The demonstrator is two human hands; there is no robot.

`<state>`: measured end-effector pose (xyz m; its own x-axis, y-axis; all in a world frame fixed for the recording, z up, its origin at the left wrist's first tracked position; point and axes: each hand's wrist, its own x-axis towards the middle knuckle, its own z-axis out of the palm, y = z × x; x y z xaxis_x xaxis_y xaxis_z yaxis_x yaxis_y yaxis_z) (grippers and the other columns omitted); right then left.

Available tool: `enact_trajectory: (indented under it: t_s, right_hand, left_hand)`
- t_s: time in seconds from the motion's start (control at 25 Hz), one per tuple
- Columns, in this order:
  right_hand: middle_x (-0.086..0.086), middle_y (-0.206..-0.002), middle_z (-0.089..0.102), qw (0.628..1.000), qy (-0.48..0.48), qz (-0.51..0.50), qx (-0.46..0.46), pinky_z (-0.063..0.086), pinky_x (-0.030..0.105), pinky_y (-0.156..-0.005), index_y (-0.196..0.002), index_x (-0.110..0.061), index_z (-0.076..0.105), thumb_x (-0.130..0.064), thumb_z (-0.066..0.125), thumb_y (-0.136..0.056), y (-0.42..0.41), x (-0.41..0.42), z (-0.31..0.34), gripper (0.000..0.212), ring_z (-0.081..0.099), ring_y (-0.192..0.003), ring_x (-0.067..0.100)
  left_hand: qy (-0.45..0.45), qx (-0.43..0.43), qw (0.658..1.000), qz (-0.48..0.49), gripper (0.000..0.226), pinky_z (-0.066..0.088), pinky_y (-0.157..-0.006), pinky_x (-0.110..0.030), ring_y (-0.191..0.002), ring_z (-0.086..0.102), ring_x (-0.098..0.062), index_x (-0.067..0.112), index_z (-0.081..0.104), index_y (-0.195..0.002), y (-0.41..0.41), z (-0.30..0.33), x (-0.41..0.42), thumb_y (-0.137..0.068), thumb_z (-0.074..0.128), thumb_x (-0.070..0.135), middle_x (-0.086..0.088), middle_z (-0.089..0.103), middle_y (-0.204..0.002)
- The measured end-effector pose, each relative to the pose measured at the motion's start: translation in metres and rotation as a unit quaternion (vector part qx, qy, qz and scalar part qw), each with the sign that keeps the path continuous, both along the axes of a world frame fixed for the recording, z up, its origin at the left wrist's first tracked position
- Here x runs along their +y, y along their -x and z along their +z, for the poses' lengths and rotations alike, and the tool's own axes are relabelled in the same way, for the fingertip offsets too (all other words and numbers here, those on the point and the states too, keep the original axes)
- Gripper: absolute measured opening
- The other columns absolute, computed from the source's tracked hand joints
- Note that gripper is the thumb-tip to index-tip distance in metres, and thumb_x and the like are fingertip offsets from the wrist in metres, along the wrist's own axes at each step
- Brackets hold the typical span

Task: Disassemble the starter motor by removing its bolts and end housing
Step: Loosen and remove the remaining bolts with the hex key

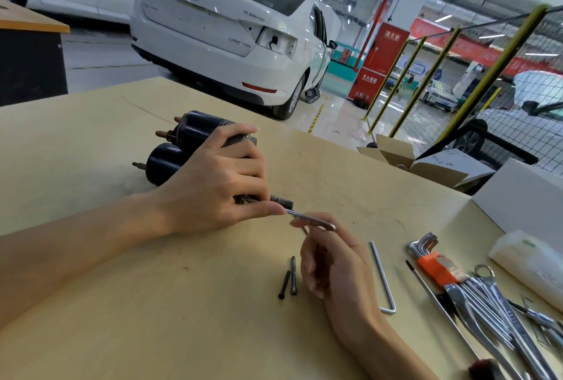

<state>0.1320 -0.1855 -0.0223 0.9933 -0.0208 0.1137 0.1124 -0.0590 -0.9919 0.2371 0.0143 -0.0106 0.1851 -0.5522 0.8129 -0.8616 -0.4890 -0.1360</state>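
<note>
Starter motor point(179, 148) lies on its side on the surface point(122, 303), toward the far left, its two dark cylinders pointing left. The left hand point(219, 184) wraps over its near end, fingers curled round the housing to pin it down. The right hand point(332, 261) pinches the bent end of a hex key point(310, 220) whose tip sits in a bolt head point(281, 200) at the motor's end. To do this well, I judge the key should stay seated square and deep in the socket, turned in short steady arcs while the left hand stops the body rolling. Two bolts point(289, 277) already lie loose just beside the right hand. Another long hex key point(383, 279), an orange-clipped key set point(435, 267) and spanners point(499, 309) lie to the right. Beyond stands a white car point(225, 35), yellow-framed mesh fencing point(463, 75) and a red cabinet point(380, 63).
</note>
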Motion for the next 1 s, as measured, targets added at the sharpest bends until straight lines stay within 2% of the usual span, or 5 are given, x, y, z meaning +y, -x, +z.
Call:
enact_trajectory:
  t_s: [0.2,0.4,0.52,0.76,1.0]
  right_hand:
    - [0.003,-0.052,0.044,0.997,-0.035,-0.051,0.043,0.025,0.020,-0.034,-0.100,-0.017,0.067,-0.019,0.037,-0.101,-0.0043,0.0016,0.0008,0.030,0.036,-0.037,0.015]
    - [0.003,-0.049,0.039,0.995,-0.076,-0.023,0.065,0.023,0.021,-0.034,-0.068,-0.014,0.069,-0.047,0.032,-0.098,-0.0038,0.0012,0.0046,0.057,0.033,-0.037,0.015]
    - [0.003,-0.048,0.038,0.994,-0.095,0.003,0.057,0.023,0.020,-0.034,-0.062,-0.014,0.067,-0.053,0.039,-0.090,-0.0020,0.0029,0.0060,0.056,0.033,-0.036,0.015]
    - [0.005,-0.051,0.039,0.997,-0.069,0.045,0.003,0.023,0.019,-0.036,-0.072,-0.014,0.069,-0.027,0.045,-0.078,0.0008,0.0021,0.0015,0.029,0.034,-0.037,0.016]
    - [0.005,-0.051,0.041,1.000,-0.017,0.017,-0.012,0.026,0.017,-0.038,-0.083,-0.013,0.070,-0.003,0.035,-0.092,-0.0006,-0.0003,-0.0023,0.038,0.036,-0.038,0.017]
  left_hand:
    - [0.014,-0.014,1.000,0.013,0.032,0.029,-0.115,-0.044,-0.087,0.060,-0.011,0.022,0.070,-0.070,0.0002,-0.0012,-0.0019,-0.090,0.070,0.047,0.013,0.063,-0.074]
    - [0.010,-0.006,1.000,0.014,0.031,0.029,-0.115,-0.043,-0.087,0.061,-0.012,0.022,0.071,-0.071,0.0022,-0.0008,-0.0019,-0.088,0.071,0.048,0.012,0.064,-0.074]
    - [0.006,-0.002,1.000,0.015,0.032,0.028,-0.115,-0.043,-0.087,0.061,-0.011,0.022,0.071,-0.070,0.0038,0.0005,-0.0004,-0.087,0.072,0.049,0.012,0.064,-0.074]
    - [0.000,-0.001,1.000,0.016,0.025,0.030,-0.114,-0.045,-0.087,0.059,-0.009,0.023,0.074,-0.074,0.0043,0.0007,0.0000,-0.087,0.074,0.045,0.013,0.064,-0.075]
    - [-0.002,0.004,1.000,0.008,0.027,0.031,-0.114,-0.047,-0.086,0.061,-0.010,0.024,0.075,-0.074,0.0026,0.0009,0.0006,-0.089,0.071,0.047,0.013,0.064,-0.074]
